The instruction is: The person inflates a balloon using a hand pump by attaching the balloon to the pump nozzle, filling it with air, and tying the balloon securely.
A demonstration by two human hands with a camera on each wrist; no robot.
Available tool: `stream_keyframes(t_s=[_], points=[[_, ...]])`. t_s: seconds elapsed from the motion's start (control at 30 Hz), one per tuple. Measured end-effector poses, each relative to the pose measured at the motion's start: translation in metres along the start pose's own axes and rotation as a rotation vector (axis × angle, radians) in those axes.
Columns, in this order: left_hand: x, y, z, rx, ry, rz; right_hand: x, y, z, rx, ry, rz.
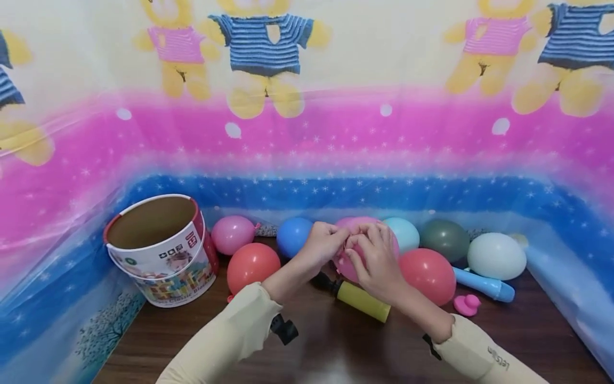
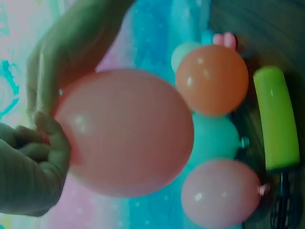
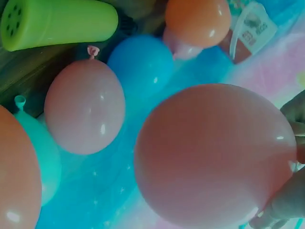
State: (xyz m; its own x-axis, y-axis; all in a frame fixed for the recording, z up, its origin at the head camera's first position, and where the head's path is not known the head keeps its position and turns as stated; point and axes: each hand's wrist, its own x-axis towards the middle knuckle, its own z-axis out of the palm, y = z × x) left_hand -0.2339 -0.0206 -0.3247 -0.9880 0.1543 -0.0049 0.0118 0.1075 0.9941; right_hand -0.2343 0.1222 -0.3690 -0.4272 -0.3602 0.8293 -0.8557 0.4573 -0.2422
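In the head view my left hand (image 1: 322, 248) and right hand (image 1: 376, 261) meet at the middle, fingertips together. Between them is the tail end of a large, inflated pink balloon (image 2: 128, 133). My left fingers are curled, with a bit of pink rubber showing among them in the left wrist view. The right fingers pinch at the same end; the neck itself is mostly hidden. The body of the balloon bulges away from both hands. Another pink balloon (image 3: 86, 107), knotted, lies behind the yellow-green hand pump (image 1: 363, 301) with its black handle.
A printed block bucket (image 1: 165, 266) stands at left. Near it are a small pink balloon (image 1: 233, 235), a red balloon (image 1: 253, 268) and a blue balloon (image 1: 293, 237). Rightward lie another red balloon (image 1: 427, 274), dark green (image 1: 445, 240) and white balloons (image 1: 497, 256), a blue toy microphone (image 1: 486, 285) and pink duck (image 1: 467, 304).
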Motion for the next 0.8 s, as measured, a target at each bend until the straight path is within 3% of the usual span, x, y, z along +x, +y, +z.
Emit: stream_keyframes(t_s=[0.07, 0.23, 0.37, 0.47, 0.63, 0.8], points=[[0.005, 0.003, -0.003, 0.006, -0.014, -0.014, 0.0, -0.002, -0.001, 0.074, -0.027, 0.004], [0.014, 0.004, -0.006, -0.032, -0.025, -0.035, -0.004, -0.008, -0.012, 0.274, -0.154, 0.124], [0.014, 0.003, -0.001, -0.02, 0.006, -0.045, 0.002, 0.002, -0.015, 0.244, -0.17, 0.126], [0.011, 0.001, 0.003, -0.039, 0.017, -0.058, 0.007, 0.012, -0.014, 0.133, -0.119, 0.088], [0.011, -0.001, 0.004, -0.17, 0.004, -0.096, 0.006, 0.014, -0.009, -0.049, 0.011, 0.05], [0.012, 0.003, 0.0, -0.218, -0.033, -0.13, 0.009, 0.009, -0.004, 0.03, 0.094, 0.182]])
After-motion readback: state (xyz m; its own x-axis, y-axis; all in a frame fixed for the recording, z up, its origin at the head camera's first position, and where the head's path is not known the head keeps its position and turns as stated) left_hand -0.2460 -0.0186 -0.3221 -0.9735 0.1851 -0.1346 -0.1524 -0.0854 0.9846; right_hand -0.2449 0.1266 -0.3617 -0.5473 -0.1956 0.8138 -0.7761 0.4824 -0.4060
